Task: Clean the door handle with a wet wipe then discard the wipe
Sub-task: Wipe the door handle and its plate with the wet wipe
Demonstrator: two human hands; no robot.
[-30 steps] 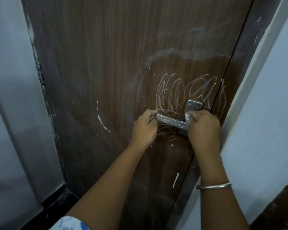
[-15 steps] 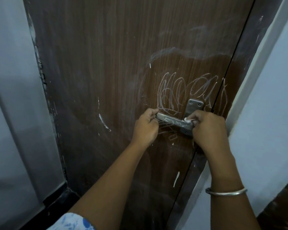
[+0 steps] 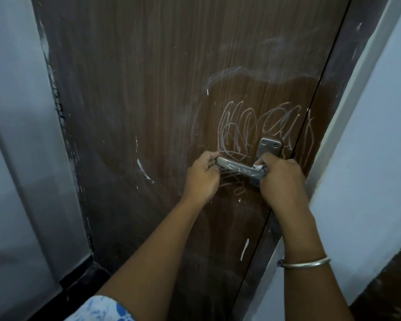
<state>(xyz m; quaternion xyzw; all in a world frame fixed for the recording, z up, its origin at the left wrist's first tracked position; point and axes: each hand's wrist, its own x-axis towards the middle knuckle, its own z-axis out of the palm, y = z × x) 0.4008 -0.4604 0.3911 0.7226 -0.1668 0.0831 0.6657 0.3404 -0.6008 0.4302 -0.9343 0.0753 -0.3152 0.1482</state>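
Two hands meet on the metal door handle [image 3: 240, 169], which sticks out level from the brown door [image 3: 160, 112] near the door's right edge. No container shows in the head view.

From the head view, the left hand [image 3: 203, 179] has its grip clenched on the free left end of the lever: fingers [image 3: 210, 156] curl over the top of the bar and the thumb side sits under it. The right hand [image 3: 281, 181] is clenched at the other end, where the lever joins its backplate [image 3: 269, 145]. Its grip is grasping the wet wipe [image 3: 258, 167], of which only a small white bit peeks out beneath the fingertips, pressed against the top of the bar. The lever between the two hands is bare and flecked with white marks.

Pale chalk-like scribbles [image 3: 259, 128] loop across the door just above the handle, and more run below it between the hands. A thin metal bangle [image 3: 305, 264] circles the right wrist. A white and blue patterned sleeve [image 3: 102, 309] shows at the bottom edge on the left arm. Pale walls [image 3: 368, 135] flank the door on both sides.
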